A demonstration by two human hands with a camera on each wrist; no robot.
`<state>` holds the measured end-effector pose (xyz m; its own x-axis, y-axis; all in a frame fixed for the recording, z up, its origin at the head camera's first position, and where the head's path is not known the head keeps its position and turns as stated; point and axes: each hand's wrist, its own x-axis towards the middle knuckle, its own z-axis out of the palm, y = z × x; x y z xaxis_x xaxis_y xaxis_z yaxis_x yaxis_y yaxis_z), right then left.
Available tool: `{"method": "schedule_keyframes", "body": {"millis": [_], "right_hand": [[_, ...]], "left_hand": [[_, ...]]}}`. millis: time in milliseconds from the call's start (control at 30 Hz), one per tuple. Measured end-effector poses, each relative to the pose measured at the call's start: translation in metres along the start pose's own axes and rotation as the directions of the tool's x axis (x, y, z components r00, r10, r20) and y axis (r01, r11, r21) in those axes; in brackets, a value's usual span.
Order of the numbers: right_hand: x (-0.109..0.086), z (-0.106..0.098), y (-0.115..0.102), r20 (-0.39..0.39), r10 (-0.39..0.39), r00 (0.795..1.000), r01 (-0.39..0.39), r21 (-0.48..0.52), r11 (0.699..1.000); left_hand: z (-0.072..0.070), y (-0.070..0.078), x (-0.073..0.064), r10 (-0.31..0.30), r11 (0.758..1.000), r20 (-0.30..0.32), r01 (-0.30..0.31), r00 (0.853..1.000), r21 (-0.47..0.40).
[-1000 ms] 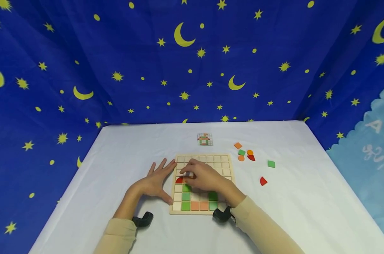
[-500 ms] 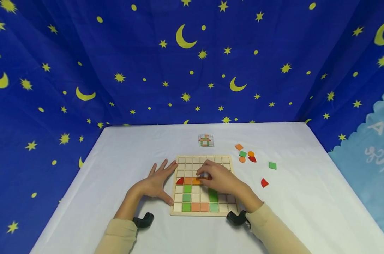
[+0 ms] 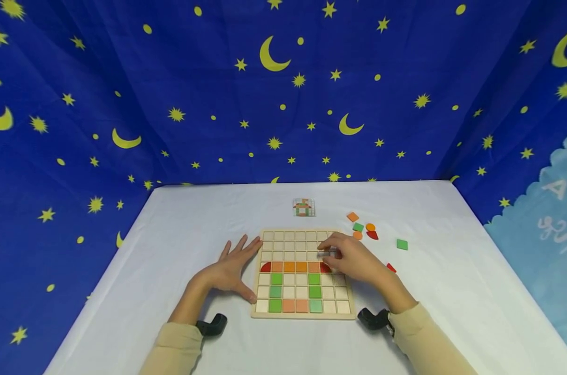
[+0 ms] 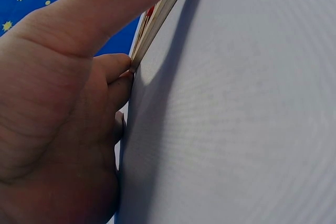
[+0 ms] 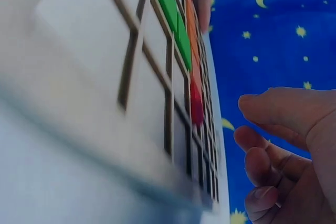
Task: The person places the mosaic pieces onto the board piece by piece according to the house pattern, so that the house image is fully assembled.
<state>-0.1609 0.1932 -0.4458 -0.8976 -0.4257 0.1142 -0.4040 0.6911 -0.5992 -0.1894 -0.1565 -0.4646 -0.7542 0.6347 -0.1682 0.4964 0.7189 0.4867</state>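
A wooden grid board (image 3: 302, 315) lies on the table in the head view. Its middle row holds a red quarter-circle tile (image 3: 266, 267) on the left, several orange tiles (image 3: 289, 267) and another red tile (image 3: 324, 267) on the right. Green tiles (image 3: 276, 279) form two columns below. My left hand (image 3: 227, 268) spreads its fingers, with fingertips and thumb at the board's left edge. Just over the right red tile is my right hand (image 3: 356, 258), loosely bent. In the right wrist view its thumb and fingers (image 5: 260, 163) stand apart with nothing between them.
Behind the board lies a small pattern card (image 3: 304, 207). Loose tiles lie to the right: an orange square (image 3: 353, 216), green squares (image 3: 402, 245), orange discs (image 3: 370, 227) and red quarter-circles (image 3: 372, 235). A starry blue curtain (image 3: 293, 104) backs the table.
My right hand has moved rightward along the middle row, from beside the left red tile to the right one, uncovering the orange tiles. My left hand stays at the board's edge.
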Motion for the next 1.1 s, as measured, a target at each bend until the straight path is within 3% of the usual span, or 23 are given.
{"method": "schedule_keyframes", "body": {"millis": [600,1100], "right_hand": [[-0.029,-0.022,0.045,-0.082,0.092,0.992,-0.091,0.022,0.996],[-0.039,-0.036,0.075,-0.146,0.224,0.963,-0.22,0.047,0.974]], "left_hand": [[0.001,0.001,0.001,-0.021,1.0,0.009,0.02,1.0,0.008],[0.001,0.0,0.001,-0.018,1.0,0.007,0.018,1.0,0.006]]}}
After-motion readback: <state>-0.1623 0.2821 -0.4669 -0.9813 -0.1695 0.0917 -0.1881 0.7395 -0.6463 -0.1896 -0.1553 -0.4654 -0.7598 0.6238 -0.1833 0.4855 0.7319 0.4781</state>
